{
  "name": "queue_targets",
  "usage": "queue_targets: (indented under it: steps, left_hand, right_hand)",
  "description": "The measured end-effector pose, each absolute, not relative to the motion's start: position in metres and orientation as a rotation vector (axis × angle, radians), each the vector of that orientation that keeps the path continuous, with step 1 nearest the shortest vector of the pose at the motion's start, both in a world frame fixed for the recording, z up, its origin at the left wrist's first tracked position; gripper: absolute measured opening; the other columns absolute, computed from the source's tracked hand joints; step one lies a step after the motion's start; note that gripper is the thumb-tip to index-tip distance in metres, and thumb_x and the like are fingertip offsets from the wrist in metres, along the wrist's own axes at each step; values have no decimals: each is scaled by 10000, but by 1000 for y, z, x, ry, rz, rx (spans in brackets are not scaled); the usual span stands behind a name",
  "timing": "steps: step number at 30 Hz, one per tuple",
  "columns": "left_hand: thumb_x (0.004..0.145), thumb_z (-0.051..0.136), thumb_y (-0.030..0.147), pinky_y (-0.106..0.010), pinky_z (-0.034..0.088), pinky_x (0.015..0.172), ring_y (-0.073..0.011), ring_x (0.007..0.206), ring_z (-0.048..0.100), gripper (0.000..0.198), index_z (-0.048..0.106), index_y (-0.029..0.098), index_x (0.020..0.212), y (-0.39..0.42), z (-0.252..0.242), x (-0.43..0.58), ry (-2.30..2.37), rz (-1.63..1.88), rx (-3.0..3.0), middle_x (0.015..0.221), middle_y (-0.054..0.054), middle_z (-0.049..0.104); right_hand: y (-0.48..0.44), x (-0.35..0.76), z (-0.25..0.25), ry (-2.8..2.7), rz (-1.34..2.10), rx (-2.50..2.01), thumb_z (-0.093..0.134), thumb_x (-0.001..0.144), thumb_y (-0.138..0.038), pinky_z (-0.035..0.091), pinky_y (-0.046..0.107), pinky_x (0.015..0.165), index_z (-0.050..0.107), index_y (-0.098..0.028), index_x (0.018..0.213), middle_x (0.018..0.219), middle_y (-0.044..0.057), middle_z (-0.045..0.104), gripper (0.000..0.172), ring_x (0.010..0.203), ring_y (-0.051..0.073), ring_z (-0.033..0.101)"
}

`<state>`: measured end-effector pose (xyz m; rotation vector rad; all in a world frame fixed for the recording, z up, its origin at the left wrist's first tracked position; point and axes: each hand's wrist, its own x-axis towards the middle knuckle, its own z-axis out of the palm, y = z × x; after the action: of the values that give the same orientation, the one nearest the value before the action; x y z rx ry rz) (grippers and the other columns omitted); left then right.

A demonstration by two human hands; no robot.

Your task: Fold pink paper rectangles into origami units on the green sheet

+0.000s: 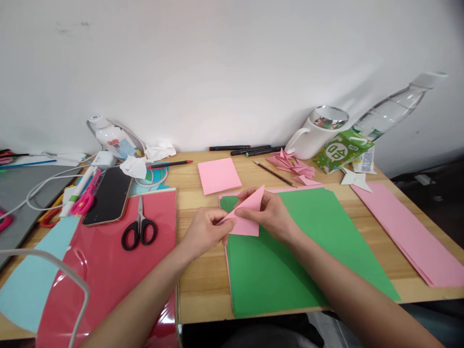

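Note:
Between my two hands is a small sheet of pink paper (248,227), folded on the diagonal with one corner pointing up. My left hand (208,228) pinches the left end of the fold between thumb and fingers. On the other side, my right hand (270,212) grips the upper part, its thumb pressed on the front and its fingers behind. The paper is held above the near-left part of a green paper stack (311,251). Just beyond the hands lies a pile of pink squares (219,176).
Black-handled scissors (139,227) lie on a red folder (105,270) at left, near a phone (108,195). Behind are markers (250,150), a pencil (275,174), folded pink pieces (293,166), a white mug (315,133) and a leaning bottle (395,106). Pink strips (409,232) lie right.

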<state>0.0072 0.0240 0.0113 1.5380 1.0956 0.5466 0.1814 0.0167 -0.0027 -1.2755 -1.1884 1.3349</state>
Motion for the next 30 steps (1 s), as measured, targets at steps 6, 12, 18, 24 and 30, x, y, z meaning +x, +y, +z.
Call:
queue_targets:
  steps: [6, 12, 18, 24, 30]
  left_hand:
    - [760, 542, 300, -208, 210, 389, -56, 345, 315, 401, 420, 181, 396, 27, 16, 4, 1082, 470, 1575, 359, 39, 452]
    - [736, 532, 276, -202, 222, 407, -63, 396, 319, 355, 427, 170, 414, 28, 19, 2, 1095, 388, 1606, 388, 42, 442]
    - [716, 502, 233, -196, 206, 389, -63, 391, 338, 283, 416, 173, 453, 28, 19, -2, 1040, 212, 1602, 387, 57, 408]
    - [701, 486, 199, -192, 194, 370, -58, 371, 312, 283, 377, 180, 441, 28, 24, -3, 1071, 153, 1672, 374, 69, 358]
    - [712, 480, 203, -195, 184, 363, -55, 355, 300, 303, 376, 179, 429, 29, 29, -1, 1071, 97, 1676, 365, 67, 366]
  right_hand:
    - [11, 176, -3, -1166, 1367, -1254, 761, 624, -282, 458, 236, 551, 557, -175, 924, 766, 15, 671, 378, 620, 135, 594]
    - [17, 182, -3, -1173, 1320, -1196, 736, 662, -296, 488, 253, 573, 524, -177, 987, 759, 17, 679, 406, 629, 142, 614]
    - [24, 199, 6, -1852, 710, -990, 662, 765, -189, 460, 397, 873, 678, -224, 907, 978, 57, 676, 147, 977, 212, 587]
    - [19, 194, 9, -2226, 519, -936, 648, 762, -145, 418, 418, 874, 696, -216, 789, 781, 24, 705, 90, 976, 228, 550]
    - [20, 193, 7, -2231, 539, -969, 627, 711, -96, 414, 373, 834, 645, -196, 677, 683, 9, 676, 107, 868, 199, 570]
